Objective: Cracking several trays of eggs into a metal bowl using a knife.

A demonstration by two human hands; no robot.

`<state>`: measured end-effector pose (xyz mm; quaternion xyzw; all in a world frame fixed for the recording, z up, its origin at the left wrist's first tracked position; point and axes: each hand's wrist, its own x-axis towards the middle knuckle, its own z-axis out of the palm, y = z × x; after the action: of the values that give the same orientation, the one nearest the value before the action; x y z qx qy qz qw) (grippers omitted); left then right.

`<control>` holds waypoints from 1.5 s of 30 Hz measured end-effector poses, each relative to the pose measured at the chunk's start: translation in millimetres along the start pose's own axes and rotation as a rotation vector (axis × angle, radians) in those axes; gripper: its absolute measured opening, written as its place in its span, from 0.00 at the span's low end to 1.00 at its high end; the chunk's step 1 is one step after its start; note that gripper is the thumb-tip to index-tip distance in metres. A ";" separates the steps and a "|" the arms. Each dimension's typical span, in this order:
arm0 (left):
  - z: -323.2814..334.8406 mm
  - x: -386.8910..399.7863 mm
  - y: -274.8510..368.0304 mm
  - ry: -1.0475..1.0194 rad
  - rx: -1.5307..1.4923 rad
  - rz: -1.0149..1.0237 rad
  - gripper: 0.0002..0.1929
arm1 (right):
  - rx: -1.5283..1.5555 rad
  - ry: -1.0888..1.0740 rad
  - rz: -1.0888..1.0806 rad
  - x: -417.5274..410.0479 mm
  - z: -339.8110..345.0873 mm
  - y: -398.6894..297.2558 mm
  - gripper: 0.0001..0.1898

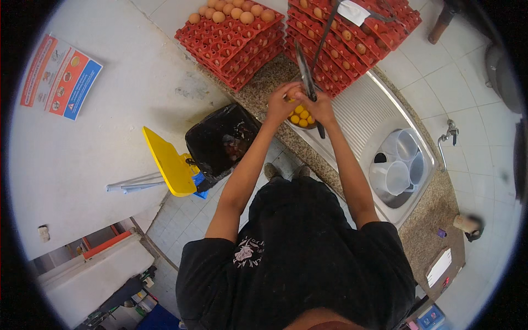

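Observation:
A brown egg [293, 91] is in the fingers of my left hand [280, 104], above a bowl of several egg yolks [302, 117]. Close against it, my right hand [320, 108] grips a knife [305, 70] with a dark handle; the blade points away from me. The right fingertips also appear to touch the egg. My hands hide part of the bowl, and whether the shell is cracked cannot be made out. Just beyond stand stacked red egg trays [231, 45], with loose brown eggs on top, and a second strapped stack [342, 49] full of eggs.
At my left, a bin with a black liner [206, 136] has its yellow lid [169, 161] raised and shell waste inside. Right of the bowl is a ribbed steel drainboard [367, 107]. Its sink holds plastic jugs [392, 177], below a wall tap [449, 132]. Granite counter [429, 231] runs alongside.

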<state>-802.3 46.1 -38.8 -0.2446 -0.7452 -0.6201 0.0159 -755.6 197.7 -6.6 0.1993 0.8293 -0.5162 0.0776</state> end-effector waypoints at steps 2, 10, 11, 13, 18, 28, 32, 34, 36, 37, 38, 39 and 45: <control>-17.4 -22.0 -15.3 0.089 -0.064 -0.204 0.24 | 0.168 0.105 -0.314 -1.3 13.1 28.1 0.20; -194.0 -197.7 -137.0 0.338 0.867 -0.345 0.44 | -0.187 0.518 -0.381 -54.2 -30.0 126.8 0.13; -202.9 -208.3 -140.0 0.376 0.843 -0.393 0.43 | -0.235 0.584 -0.379 -64.0 -35.9 140.0 0.12; -215.1 -223.7 -148.3 0.432 0.715 -0.480 0.40 | -0.360 0.580 -0.237 -77.5 -44.9 175.5 0.11; -204.6 -237.6 -154.4 0.404 0.442 -0.732 0.34 | -0.577 0.620 -0.130 -66.4 -37.1 214.9 0.14; -191.3 -270.3 -155.8 0.311 0.274 -0.682 0.26 | 0.476 0.141 0.366 -41.4 18.2 101.4 0.30; -188.4 -276.5 -175.8 0.267 0.166 -0.715 0.24 | 1.129 -0.128 0.153 -12.3 46.1 157.3 0.27; -193.7 -294.5 -182.6 0.261 0.077 -0.767 0.23 | 1.105 -0.022 0.189 -12.2 62.3 138.4 0.27; -205.6 -308.5 -191.5 0.233 0.098 -0.875 0.22 | 1.121 0.024 0.219 -21.2 67.3 127.8 0.27; -204.3 -308.5 -193.9 0.194 0.092 -0.862 0.22 | 1.133 0.029 0.237 -27.8 62.1 125.8 0.27; -202.5 -308.9 -196.4 0.191 0.056 -0.881 0.22 | 1.142 0.067 0.232 -37.7 52.9 126.6 0.27; -203.1 -310.9 -197.4 0.196 0.026 -0.903 0.21 | 1.146 0.088 0.240 -46.5 47.3 127.0 0.26; -192.7 -317.8 -189.3 0.163 -0.019 -1.052 0.22 | 1.150 0.276 0.277 -130.1 -18.8 119.0 0.23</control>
<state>-649.2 -264.1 -271.9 0.2112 -0.7578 -0.5682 -0.2417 -587.1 227.9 -52.7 0.3803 0.3862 -0.8361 -0.0844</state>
